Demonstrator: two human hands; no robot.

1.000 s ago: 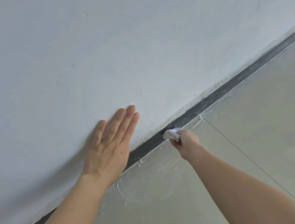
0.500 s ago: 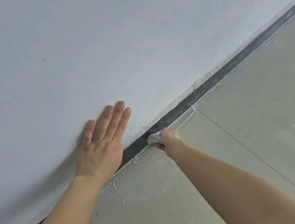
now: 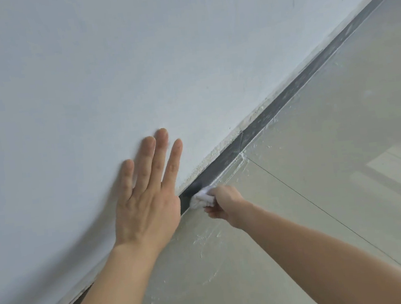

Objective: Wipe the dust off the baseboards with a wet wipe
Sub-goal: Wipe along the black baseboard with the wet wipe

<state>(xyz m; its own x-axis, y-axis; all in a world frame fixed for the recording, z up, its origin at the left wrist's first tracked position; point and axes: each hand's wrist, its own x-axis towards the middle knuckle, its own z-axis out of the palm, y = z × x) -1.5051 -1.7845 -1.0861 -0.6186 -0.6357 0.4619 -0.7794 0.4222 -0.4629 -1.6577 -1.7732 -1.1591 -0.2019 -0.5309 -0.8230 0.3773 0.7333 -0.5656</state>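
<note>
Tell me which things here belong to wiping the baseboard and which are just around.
Job: wet wipe, gripped by the right hand; dark baseboard.
Just around: wall, with the left hand flat on it; floor tiles; white smears on them.

A home interior: white plastered wall (image 3: 134, 59), dark baseboard (image 3: 289, 103), tiled floor (image 3: 320, 163).

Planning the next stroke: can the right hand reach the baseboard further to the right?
Likely yes: the right hand holds the wet wipe on the baseboard, and nothing blocks that stretch.
</note>
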